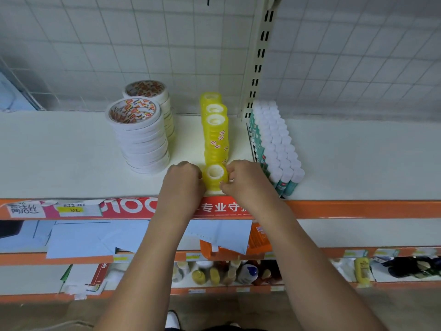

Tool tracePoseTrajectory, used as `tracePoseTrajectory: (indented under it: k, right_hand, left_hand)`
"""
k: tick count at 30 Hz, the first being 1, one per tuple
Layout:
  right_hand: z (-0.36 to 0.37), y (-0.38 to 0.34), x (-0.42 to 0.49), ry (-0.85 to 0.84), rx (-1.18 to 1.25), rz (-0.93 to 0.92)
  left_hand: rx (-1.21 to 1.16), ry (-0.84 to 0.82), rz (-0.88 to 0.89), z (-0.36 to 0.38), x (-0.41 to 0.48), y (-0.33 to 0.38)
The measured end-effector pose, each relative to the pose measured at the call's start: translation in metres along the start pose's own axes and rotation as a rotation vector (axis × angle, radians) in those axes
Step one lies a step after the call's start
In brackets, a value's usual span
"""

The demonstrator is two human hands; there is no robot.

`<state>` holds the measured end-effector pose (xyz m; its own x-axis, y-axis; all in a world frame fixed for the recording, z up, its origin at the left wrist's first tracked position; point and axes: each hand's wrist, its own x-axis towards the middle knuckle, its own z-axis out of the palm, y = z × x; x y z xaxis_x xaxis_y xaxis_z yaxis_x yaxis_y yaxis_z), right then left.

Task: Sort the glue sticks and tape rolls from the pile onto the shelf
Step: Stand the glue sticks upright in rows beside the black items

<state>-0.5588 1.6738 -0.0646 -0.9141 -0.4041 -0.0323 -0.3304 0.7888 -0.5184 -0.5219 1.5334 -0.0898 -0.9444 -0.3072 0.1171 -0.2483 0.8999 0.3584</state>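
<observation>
A short stack of yellow tape rolls [215,178] stands near the front edge of the white shelf [71,158]. My left hand [185,177] presses its left side and my right hand [241,175] grips its right side. Behind it, three taller stacks of the same yellow tape rolls [215,130] form a row toward the back wall. Two stacks of white tape rolls [140,139] stand to the left. Glue sticks [276,149] with white caps and green bodies stand packed in rows to the right.
A slotted metal upright [259,56] rises behind the glue sticks against a white wire grid wall. The shelf's orange front edge [358,209] carries labels. Lower shelves hold blue envelopes [78,240], an orange pack [257,242] and bottles [229,273].
</observation>
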Motion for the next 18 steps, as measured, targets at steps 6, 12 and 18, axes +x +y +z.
tracePoseTrajectory:
  k: [6,12,18]
  right_hand:
    - [-0.004,-0.002,-0.003,-0.015,-0.078,0.016]
    - [-0.006,-0.028,-0.012,0.062,-0.179,-0.038]
    - [0.007,-0.089,-0.006,0.125,0.074,-0.181]
  left_hand:
    - [-0.002,-0.022,0.044,0.002,0.000,0.005]
    - [-0.118,0.046,0.047,-0.020,-0.014,-0.017]
    - [-0.112,0.108,-0.019,-0.064,-0.033,-0.059]
